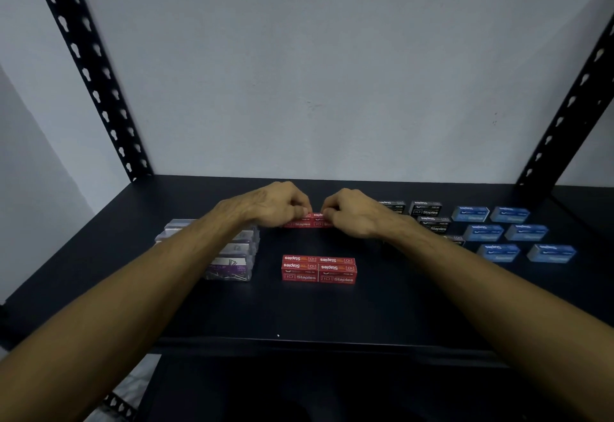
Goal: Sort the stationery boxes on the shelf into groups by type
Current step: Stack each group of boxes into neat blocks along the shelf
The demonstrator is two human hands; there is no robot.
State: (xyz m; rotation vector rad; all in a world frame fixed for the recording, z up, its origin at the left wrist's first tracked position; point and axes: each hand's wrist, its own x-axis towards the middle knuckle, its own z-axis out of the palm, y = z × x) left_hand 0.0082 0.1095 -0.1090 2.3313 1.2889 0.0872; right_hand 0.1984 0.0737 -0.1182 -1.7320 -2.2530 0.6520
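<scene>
Two red staple boxes (309, 222) sit side by side toward the back middle of the black shelf (382, 308). My left hand (272, 204) grips the left one and my right hand (354, 214) grips the right one, fingertips almost meeting over them. Nearer to me stands a block of several red staple boxes (319, 269). Clear plastic clip boxes (232, 255) are grouped at the left, partly hidden by my left forearm. Black staple boxes (427, 210) lie behind my right wrist. Blue staple boxes (511, 234) form rows at the right.
Black perforated uprights rise at the back left (89, 72) and back right (564, 116) corners. A pale wall closes the back. The shelf's front edge (299, 343) runs across below the boxes, with a darker lower level beneath.
</scene>
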